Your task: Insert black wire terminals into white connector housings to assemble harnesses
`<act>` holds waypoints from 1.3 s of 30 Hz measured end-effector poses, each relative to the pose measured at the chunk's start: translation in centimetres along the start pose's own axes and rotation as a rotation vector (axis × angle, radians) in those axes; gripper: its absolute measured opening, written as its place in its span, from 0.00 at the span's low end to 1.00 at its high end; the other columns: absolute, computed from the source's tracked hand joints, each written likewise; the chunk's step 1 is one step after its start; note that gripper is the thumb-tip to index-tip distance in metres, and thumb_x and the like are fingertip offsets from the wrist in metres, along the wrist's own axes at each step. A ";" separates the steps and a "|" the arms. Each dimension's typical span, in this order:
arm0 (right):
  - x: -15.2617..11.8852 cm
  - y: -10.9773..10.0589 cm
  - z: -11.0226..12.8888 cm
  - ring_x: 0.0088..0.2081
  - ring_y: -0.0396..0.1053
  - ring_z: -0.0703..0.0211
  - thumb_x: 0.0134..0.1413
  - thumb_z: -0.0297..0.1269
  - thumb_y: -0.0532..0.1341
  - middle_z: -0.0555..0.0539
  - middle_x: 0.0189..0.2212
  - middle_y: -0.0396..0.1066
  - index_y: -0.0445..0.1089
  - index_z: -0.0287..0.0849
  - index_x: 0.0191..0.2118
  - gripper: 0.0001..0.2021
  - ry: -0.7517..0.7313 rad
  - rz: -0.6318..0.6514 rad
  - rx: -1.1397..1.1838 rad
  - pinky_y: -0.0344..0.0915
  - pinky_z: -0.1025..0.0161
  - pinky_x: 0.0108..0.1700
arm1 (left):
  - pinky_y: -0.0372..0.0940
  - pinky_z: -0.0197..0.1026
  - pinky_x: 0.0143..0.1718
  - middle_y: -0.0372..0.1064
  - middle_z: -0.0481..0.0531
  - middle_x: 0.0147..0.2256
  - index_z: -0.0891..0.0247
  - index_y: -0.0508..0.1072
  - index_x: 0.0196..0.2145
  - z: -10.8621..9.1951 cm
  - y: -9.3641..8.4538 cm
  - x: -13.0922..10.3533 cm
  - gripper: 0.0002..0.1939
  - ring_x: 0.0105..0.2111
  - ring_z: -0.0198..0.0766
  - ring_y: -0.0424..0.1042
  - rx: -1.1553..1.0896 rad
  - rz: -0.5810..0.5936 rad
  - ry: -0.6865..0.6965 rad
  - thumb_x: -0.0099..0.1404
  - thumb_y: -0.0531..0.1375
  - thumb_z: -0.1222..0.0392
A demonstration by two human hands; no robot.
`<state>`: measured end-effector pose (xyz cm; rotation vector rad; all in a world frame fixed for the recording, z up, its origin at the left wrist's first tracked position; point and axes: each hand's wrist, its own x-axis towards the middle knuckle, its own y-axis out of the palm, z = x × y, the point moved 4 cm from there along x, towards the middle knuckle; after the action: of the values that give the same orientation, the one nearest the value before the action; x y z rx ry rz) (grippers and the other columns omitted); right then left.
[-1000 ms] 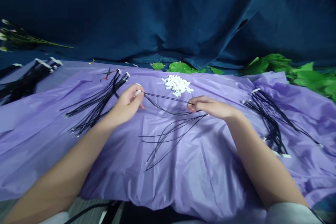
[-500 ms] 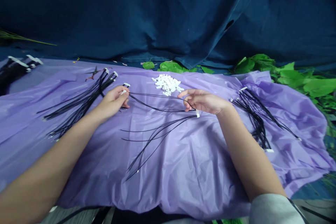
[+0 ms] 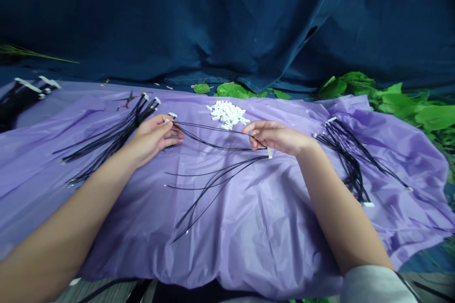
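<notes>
Between thumb and index finger, my left hand (image 3: pixel 152 138) pinches a small white connector at the left end of thin black wires (image 3: pixel 209 145); its other fingers are spread. The wires stretch across to my right hand (image 3: pixel 272 137), whose bent fingers close on one of them. Just below the right fingers, a white connector (image 3: pixel 269 153) joins these wires to loose ones (image 3: pixel 209 182) fanning out to the lower left on the purple sheet (image 3: pixel 249 227). Behind the hands lies a pile of small white connectors (image 3: pixel 227 114).
Black wire bundles (image 3: pixel 113 137) lie beside my left forearm, with red-handled scissors (image 3: pixel 127 100) behind them. Another bundle (image 3: pixel 346 156) rests at the right. Further black bundles (image 3: pixel 17 99) sit far left. Green leaves (image 3: pixel 398 102) and a dark blue cloth (image 3: pixel 213 19) line the back.
My left hand's lower fingers have spread out, and its pinch has shifted slightly up. The right hand has hardly moved.
</notes>
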<state>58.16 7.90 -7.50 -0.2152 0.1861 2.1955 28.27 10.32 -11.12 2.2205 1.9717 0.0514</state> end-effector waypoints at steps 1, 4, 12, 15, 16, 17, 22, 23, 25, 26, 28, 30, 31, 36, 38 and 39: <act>0.0 -0.1 -0.1 0.30 0.66 0.66 0.52 0.31 0.59 0.52 0.26 0.66 0.67 0.38 0.44 0.11 0.010 -0.021 -0.050 0.65 0.66 0.37 | 0.71 0.46 0.40 0.70 0.50 0.33 0.65 0.66 0.36 0.0 0.1 -0.1 0.09 0.32 0.36 0.74 -0.011 0.002 -0.006 0.59 0.61 0.59; 0.4 -0.2 -0.7 0.26 0.64 0.66 0.52 0.36 0.60 0.52 0.26 0.65 0.67 0.39 0.43 0.12 0.051 -0.113 -0.314 0.63 0.67 0.30 | 0.71 0.42 0.39 0.71 0.51 0.32 0.65 0.66 0.36 -0.1 0.6 -0.8 0.12 0.32 0.36 0.75 -0.002 0.026 -0.047 0.57 0.63 0.58; 1.6 4.5 0.0 0.37 0.69 0.61 0.54 0.39 0.61 0.47 0.37 0.72 0.70 0.40 0.42 0.12 -0.331 -0.222 -0.832 0.64 0.63 0.41 | 0.71 0.37 0.36 0.72 0.51 0.30 0.65 0.68 0.36 -0.1 4.0 -3.8 0.14 0.32 0.36 0.76 0.049 0.127 -0.131 0.55 0.66 0.57; 1.7 7.3 0.7 0.37 0.69 0.63 0.57 0.41 0.59 0.48 0.37 0.72 0.70 0.40 0.40 0.11 -0.425 -0.182 -0.731 0.64 0.66 0.39 | 0.71 0.36 0.35 0.73 0.51 0.30 0.66 0.68 0.36 0.2 4.9 -4.5 0.15 0.32 0.35 0.76 0.045 0.120 -0.142 0.55 0.66 0.56; 1.8 8.1 0.7 0.36 0.69 0.63 0.57 0.42 0.59 0.48 0.36 0.72 0.70 0.40 0.40 0.11 -0.425 -0.152 -0.695 0.64 0.66 0.38 | 0.71 0.36 0.35 0.73 0.51 0.30 0.66 0.68 0.36 0.3 5.1 -4.7 0.15 0.31 0.35 0.76 0.036 0.118 -0.137 0.55 0.66 0.56; 1.9 8.7 0.7 0.35 0.69 0.64 0.58 0.44 0.59 0.48 0.35 0.72 0.69 0.40 0.40 0.12 -0.416 -0.130 -0.665 0.64 0.67 0.37 | 0.71 0.36 0.35 0.73 0.50 0.29 0.66 0.68 0.36 0.4 5.3 -4.8 0.16 0.31 0.34 0.75 0.024 0.116 -0.128 0.54 0.66 0.56; 2.1 9.2 0.1 0.28 0.65 0.67 0.58 0.40 0.58 0.52 0.28 0.69 0.68 0.40 0.35 0.08 -0.383 -0.184 -0.657 0.60 0.68 0.31 | 0.71 0.36 0.35 0.73 0.50 0.29 0.65 0.68 0.36 0.5 5.8 -5.2 0.15 0.30 0.34 0.75 0.029 0.114 -0.092 0.55 0.66 0.55; 2.1 9.2 0.1 0.27 0.63 0.68 0.58 0.38 0.57 0.52 0.27 0.68 0.68 0.40 0.34 0.07 -0.383 -0.179 -0.668 0.59 0.68 0.31 | 0.71 0.37 0.35 0.73 0.50 0.29 0.65 0.68 0.36 0.5 5.9 -5.3 0.15 0.30 0.34 0.75 0.037 0.115 -0.090 0.55 0.66 0.55; 2.1 9.2 0.0 0.26 0.61 0.69 0.59 0.35 0.56 0.53 0.25 0.66 0.67 0.40 0.32 0.07 -0.375 -0.156 -0.677 0.57 0.69 0.29 | 0.71 0.37 0.35 0.73 0.50 0.29 0.65 0.68 0.37 0.3 6.0 -5.4 0.15 0.30 0.34 0.75 0.045 0.114 -0.082 0.55 0.66 0.56; 2.1 9.2 0.1 0.25 0.60 0.69 0.59 0.35 0.56 0.54 0.24 0.64 0.67 0.40 0.32 0.07 -0.368 -0.152 -0.674 0.56 0.69 0.29 | 0.71 0.37 0.35 0.73 0.50 0.29 0.65 0.68 0.37 0.3 6.1 -5.4 0.15 0.30 0.34 0.75 0.046 0.114 -0.077 0.55 0.65 0.57; 2.0 9.2 0.2 0.25 0.59 0.69 0.59 0.34 0.56 0.54 0.24 0.63 0.66 0.39 0.31 0.07 -0.355 -0.147 -0.662 0.55 0.69 0.29 | 0.71 0.36 0.35 0.73 0.50 0.28 0.65 0.69 0.37 0.2 6.2 -5.5 0.14 0.29 0.33 0.75 0.049 0.117 -0.070 0.55 0.65 0.58; 2.0 9.3 0.2 0.25 0.58 0.70 0.59 0.34 0.56 0.54 0.23 0.62 0.65 0.39 0.31 0.07 -0.343 -0.138 -0.650 0.54 0.69 0.29 | 0.71 0.35 0.34 0.73 0.49 0.28 0.65 0.69 0.38 0.1 6.3 -5.6 0.15 0.29 0.33 0.75 0.052 0.119 -0.068 0.54 0.66 0.58; 2.0 9.3 0.2 0.25 0.58 0.70 0.59 0.34 0.55 0.55 0.23 0.62 0.65 0.39 0.31 0.07 -0.335 -0.132 -0.642 0.54 0.69 0.28 | 0.71 0.35 0.34 0.73 0.49 0.28 0.65 0.69 0.38 0.1 6.3 -5.7 0.15 0.29 0.33 0.75 0.054 0.120 -0.068 0.54 0.66 0.58; 2.3 9.1 -0.3 0.25 0.56 0.70 0.61 0.37 0.55 0.55 0.23 0.61 0.64 0.40 0.31 0.09 -0.279 -0.091 -0.537 0.54 0.70 0.29 | 0.71 0.35 0.36 0.73 0.48 0.29 0.66 0.69 0.38 -0.1 6.4 -5.8 0.15 0.30 0.32 0.75 0.067 0.131 -0.052 0.55 0.65 0.57; 2.5 9.0 -0.6 0.25 0.55 0.70 0.61 0.38 0.55 0.55 0.24 0.60 0.64 0.40 0.31 0.09 -0.263 -0.076 -0.486 0.54 0.69 0.29 | 0.72 0.36 0.36 0.73 0.48 0.29 0.66 0.69 0.38 -0.1 6.4 -5.9 0.15 0.30 0.32 0.75 0.075 0.129 -0.039 0.55 0.65 0.57; 2.5 9.0 -0.7 0.25 0.55 0.70 0.61 0.39 0.55 0.55 0.23 0.60 0.64 0.40 0.31 0.09 -0.254 -0.068 -0.459 0.54 0.69 0.29 | 0.72 0.36 0.36 0.73 0.48 0.29 0.66 0.69 0.38 -0.2 6.4 -5.9 0.15 0.30 0.33 0.75 0.079 0.126 -0.034 0.55 0.65 0.57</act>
<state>49.53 4.43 -8.23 -0.1891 -0.4641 2.1472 33.81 3.81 -9.49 2.3769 1.8446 -0.0489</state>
